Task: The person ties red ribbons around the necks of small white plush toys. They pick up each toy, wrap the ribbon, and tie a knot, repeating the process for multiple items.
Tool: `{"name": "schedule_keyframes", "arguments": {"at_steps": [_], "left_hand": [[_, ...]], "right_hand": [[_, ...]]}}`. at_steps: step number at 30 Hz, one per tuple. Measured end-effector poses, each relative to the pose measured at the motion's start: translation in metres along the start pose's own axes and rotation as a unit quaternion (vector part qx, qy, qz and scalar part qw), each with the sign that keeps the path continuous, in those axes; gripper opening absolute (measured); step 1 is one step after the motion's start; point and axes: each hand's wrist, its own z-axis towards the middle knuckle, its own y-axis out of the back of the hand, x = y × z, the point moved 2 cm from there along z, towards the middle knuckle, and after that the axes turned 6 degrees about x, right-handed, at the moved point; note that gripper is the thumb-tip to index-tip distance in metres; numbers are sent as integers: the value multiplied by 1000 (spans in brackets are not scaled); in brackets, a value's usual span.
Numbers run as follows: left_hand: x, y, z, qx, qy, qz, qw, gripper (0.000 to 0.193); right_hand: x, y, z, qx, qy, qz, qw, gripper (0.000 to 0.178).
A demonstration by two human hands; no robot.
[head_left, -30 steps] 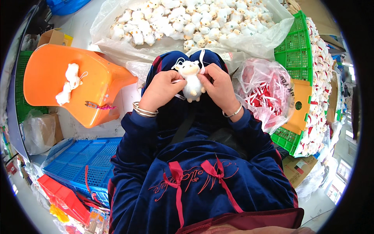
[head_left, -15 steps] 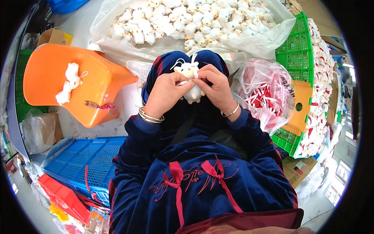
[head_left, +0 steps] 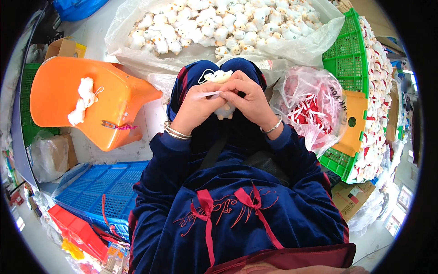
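Between my knees I hold a small white plush animal toy [head_left: 224,112], upright, its cream head poking out above my fingers. A thin white ribbon [head_left: 207,94] runs across the front of its neck, over my left fingers. My left hand [head_left: 200,104] is closed at the toy's left side, pinching the ribbon. My right hand [head_left: 248,97] is closed too, its fingertips pressed together on the ribbon at the neck, meeting the left fingertips. Both hands cover the toy's middle. A white cord loop [head_left: 205,74] sticks out beside the head.
A large clear bag [head_left: 123,39] of similar plush toys lies ahead. On the left orange stool [head_left: 54,91] are white toys [head_left: 85,91] and small snips [head_left: 109,124]. A bag of red-and-white ribbons [head_left: 310,114] sits right, beside a green crate [head_left: 345,59]. A blue crate [head_left: 98,185] stands lower left.
My hands have closed in over the toy's neck, and the right fingers have come down across it. The upright ribbon end above the head is no longer visible; a strand now lies across my left fingers.
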Motion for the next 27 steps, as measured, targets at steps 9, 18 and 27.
{"name": "schedule_keyframes", "arguments": {"at_steps": [9, 18, 27], "left_hand": [[6, -10, 0, -105, -89, 103, 985, 20], [5, -10, -3, -95, -163, 139, 972, 16], [13, -10, -2, -121, -176, 87, 973, 18]], "right_hand": [[8, 19, 5, 14, -33, -43, 998, 23], [16, 17, 15, 60, -13, -96, 993, 26], [3, 15, 13, 4, -127, -11, 992, 10]]}}
